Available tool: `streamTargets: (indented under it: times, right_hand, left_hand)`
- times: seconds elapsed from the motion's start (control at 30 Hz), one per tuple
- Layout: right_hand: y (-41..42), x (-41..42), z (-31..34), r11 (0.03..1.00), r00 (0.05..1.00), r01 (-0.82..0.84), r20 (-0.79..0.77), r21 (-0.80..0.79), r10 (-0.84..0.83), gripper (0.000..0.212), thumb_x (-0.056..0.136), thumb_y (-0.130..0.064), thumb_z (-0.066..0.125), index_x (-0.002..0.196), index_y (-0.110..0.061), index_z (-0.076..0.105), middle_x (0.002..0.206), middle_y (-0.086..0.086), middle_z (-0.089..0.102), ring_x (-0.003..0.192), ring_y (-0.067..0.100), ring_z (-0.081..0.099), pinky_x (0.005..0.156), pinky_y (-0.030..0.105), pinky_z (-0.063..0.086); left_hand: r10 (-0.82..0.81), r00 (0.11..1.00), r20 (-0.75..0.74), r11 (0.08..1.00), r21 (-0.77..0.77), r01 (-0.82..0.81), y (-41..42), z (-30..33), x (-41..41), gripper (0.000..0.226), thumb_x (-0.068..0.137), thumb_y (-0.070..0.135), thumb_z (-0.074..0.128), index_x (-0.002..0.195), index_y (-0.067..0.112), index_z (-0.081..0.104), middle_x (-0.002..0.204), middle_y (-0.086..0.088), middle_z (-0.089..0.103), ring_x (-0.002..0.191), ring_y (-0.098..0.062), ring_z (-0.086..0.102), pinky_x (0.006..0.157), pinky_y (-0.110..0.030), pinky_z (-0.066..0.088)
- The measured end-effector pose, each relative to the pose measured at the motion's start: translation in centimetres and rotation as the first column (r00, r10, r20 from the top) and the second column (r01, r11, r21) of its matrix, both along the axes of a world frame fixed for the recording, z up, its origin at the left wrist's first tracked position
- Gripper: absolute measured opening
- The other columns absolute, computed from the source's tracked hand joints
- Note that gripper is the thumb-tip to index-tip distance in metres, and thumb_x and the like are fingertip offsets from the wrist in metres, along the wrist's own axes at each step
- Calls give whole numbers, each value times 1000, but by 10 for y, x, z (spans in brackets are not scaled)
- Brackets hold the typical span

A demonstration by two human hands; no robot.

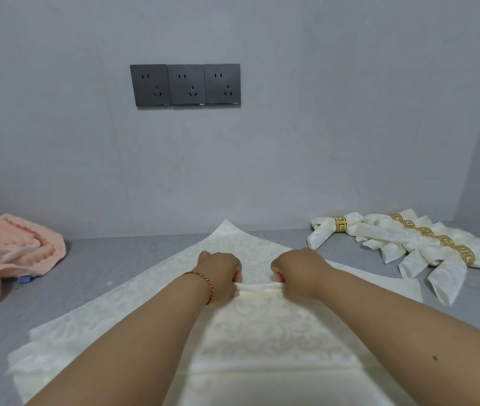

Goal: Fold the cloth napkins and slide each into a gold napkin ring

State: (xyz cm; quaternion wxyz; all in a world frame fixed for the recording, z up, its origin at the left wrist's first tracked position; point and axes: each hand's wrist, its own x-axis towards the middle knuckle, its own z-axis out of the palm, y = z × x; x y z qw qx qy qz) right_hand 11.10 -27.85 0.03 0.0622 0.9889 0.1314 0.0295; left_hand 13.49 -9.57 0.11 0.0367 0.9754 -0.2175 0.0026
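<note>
1. Wall (291, 127): grey, plain, fills upper half of view.
2. Counter (92, 276): grey speckled top, runs L to R under everything.
3. Cream napkin (262, 326): damask pattern, spread flat on counter in front of me, one corner pointing at wall. More cream cloth shows beneath it at L edge and nr bottom.
4. Pink towel (13, 253): crumpled, far L on counter, well apart from napkin.
5. Finished napkins (408, 238): row of cream ones on counter at R, by the wall, overlapping, each w/ a gold napkin ring (339, 224) round its middle.
6. Sockets (185, 85): three dark grey plates side by side on wall.
7. My left hand (221, 273): fingers curled down, pinching a gathered ridge of the cream napkin nr its centre. Red braided bracelet (205, 284) on that wrist.
8. My right hand (297, 269): fingers curled too, pinching other end of same ridge. Hands near each other, ridge bunched between them.
</note>
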Motion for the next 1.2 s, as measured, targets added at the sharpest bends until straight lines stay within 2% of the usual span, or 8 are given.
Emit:
streamTargets:
  times: [0.2, 0.3, 0.4, 0.53, 0.7, 0.87, 0.97, 1.2]
  right_hand:
    - [0, -18, 4, 988, 993, -115, -44, -107, 111, 19, 77, -3, 51, 77, -22, 51, 70, -7, 44, 74, 17, 44, 70, 29, 32]
    - [0, -22, 7, 995, 997, -61, -46, -80, 57, 17, 78, -12, 54, 64, -15, 47, 64, -1, 43, 68, 22, 43, 54, 27, 30]
    - [0, -16, 11, 999, 996, -16, -86, -35, 13, 31, 86, -22, 57, 59, -15, 42, 63, 3, 48, 65, 20, 42, 60, 28, 36]
    - [-2, -8, 12, 996, 975, 57, -217, 68, -41, 19, 84, -29, 70, 76, -21, 55, 89, -4, 60, 87, 18, 57, 78, 29, 45]
    - [-9, -10, 12, 988, 966, 85, -256, 129, -50, 40, 86, -32, 68, 122, -18, 57, 120, -3, 56, 108, 18, 55, 80, 23, 39]
    - [-5, -17, 5, 986, 982, 69, -186, 149, -41, 12, 83, -21, 67, 88, -24, 57, 93, -8, 53, 87, 14, 49, 70, 25, 39]
    - [-2, -29, 1, 994, 998, 22, -56, 108, -16, 25, 74, -8, 57, 65, -25, 40, 75, -8, 46, 77, 17, 48, 54, 24, 30]
    - [3, -39, -4, 998, 997, -65, -27, 20, 66, 12, 74, -9, 53, 67, -17, 48, 83, 5, 60, 81, 26, 56, 60, 27, 34]
  left_hand:
    - [-100, 994, 43, 989, 111, 95, 7, -2, -21, 28, 89, 5, 49, 101, 21, 68, 108, 8, 65, 106, -22, 47, 89, -22, 25]
    - [-73, 997, 16, 992, 108, 70, 6, -2, -20, 23, 87, 14, 46, 65, 21, 50, 74, 5, 53, 76, -18, 47, 91, -29, 27]
    - [11, 999, -35, 999, 53, -10, 3, -1, -14, 38, 88, 24, 53, 55, 21, 36, 60, 4, 41, 66, -18, 43, 84, -31, 30]
    - [21, 998, -59, 997, 74, -16, 1, -2, -10, 10, 84, 31, 69, 82, 26, 61, 94, 10, 61, 105, -17, 55, 97, -34, 33]
    - [95, 991, -89, 993, 79, -88, 5, -5, -8, 43, 85, 41, 65, 124, 24, 56, 123, 6, 58, 121, -19, 44, 102, -37, 32]
    - [79, 996, -50, 995, 59, -76, 1, -7, -19, 25, 87, 29, 66, 111, 23, 61, 118, 2, 60, 120, -20, 42, 99, -36, 30]
    - [7, 996, 90, 997, 72, -14, 3, -7, -30, 11, 86, 17, 62, 93, 25, 60, 100, 7, 59, 112, -18, 44, 93, -32, 30]
    - [-57, 996, 66, 987, 153, 47, 4, 1, -49, 38, 83, -5, 46, 103, 18, 69, 110, 5, 62, 110, -21, 54, 99, -28, 29]
